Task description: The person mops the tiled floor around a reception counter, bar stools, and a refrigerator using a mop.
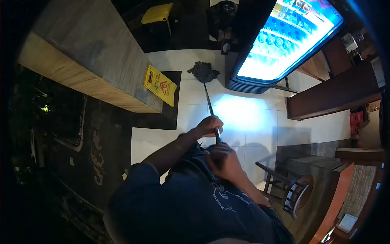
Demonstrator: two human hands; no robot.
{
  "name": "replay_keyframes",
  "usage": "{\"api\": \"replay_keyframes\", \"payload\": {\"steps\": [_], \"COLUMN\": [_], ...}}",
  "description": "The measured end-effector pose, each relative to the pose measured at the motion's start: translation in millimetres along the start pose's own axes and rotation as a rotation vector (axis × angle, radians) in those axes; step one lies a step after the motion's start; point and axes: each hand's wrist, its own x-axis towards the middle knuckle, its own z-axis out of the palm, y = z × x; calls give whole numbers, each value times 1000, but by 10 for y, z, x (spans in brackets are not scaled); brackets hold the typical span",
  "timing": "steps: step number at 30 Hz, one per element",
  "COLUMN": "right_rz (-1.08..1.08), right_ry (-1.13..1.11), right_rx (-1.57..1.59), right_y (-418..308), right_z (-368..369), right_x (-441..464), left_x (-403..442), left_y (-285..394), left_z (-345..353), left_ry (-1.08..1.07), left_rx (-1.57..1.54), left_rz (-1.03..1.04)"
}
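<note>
A mop with a thin pole and a dark, stringy head (204, 72) reaches away from my body, its head lying on the white tiled floor (191, 112). My left hand (209, 126) is wrapped around the pole, farther from my body. Close to my chest, my right hand (221, 158) is closed around the upper end of the same pole. The fingers of my right hand are partly hidden from view.
A yellow wet floor sign (160, 86) leans by a wood-look pillar (93, 49) on the left. At the right are a lit drinks fridge (280, 44) and a wooden stool (302, 195). Farther back are a yellow-topped bin (157, 14) and a black bag (221, 18).
</note>
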Motion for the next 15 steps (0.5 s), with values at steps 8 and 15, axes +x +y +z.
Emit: {"api": "replay_keyframes", "payload": {"steps": [8,15], "right_rz": [11,-11], "right_ry": [-17,102], "right_rx": [41,-21], "right_y": [234,820], "right_z": [75,424], "right_x": [110,595], "left_x": [152,301], "left_y": [231,-700], "left_z": [-117,-582], "left_ry": [111,48], "left_rx": [381,21], "left_rz": [-24,-150]}}
